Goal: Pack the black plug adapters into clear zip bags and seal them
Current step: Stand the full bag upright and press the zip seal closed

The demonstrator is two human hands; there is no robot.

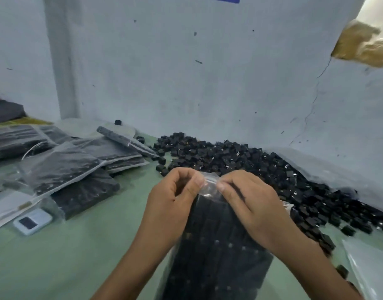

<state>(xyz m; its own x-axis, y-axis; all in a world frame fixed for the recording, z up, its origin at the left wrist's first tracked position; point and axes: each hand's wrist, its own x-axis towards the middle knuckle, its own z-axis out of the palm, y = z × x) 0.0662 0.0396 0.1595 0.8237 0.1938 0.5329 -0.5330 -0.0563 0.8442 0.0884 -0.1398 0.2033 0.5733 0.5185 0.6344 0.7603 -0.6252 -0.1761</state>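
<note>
- Green table point(56, 267) against a scuffed pale wall point(186, 72); work is held up over the near edge.
- Left hand point(175, 198): fingers curled, thumb and forefinger pinching the zip strip point(210, 182) of the bag point(218, 245).
- Right hand point(249, 204): same pinch on the strip, just beside the left; a short crinkled stretch of strip shows between the two.
- Bag is packed with rows of adapters and stands between the forearms, its bottom out of view. Judged step: sealing. Whether any of the zip has closed cannot be told (blur).
- Risk 1: rows reach close under the strip. An adapter riding high could wedge between the tracks, so the seal stops short or pops open.
- Risk 2: both pinches sit mid-strip. The outer corners, notably the one poking out behind the right hand, may go unpressed and leave a gap.
- Risk 3: if the load hangs from the mouth alone, the film could slip from the fingers and spill.
- Loose pile point(240, 156) lies just behind the hands; strays near the right forearm could be swept off by an elbow.
- Packed bags point(63, 165) are stacked well apart on the left, with a small white device point(32, 221) beside them; empty bags point(368, 267) lie at lower right.
</note>
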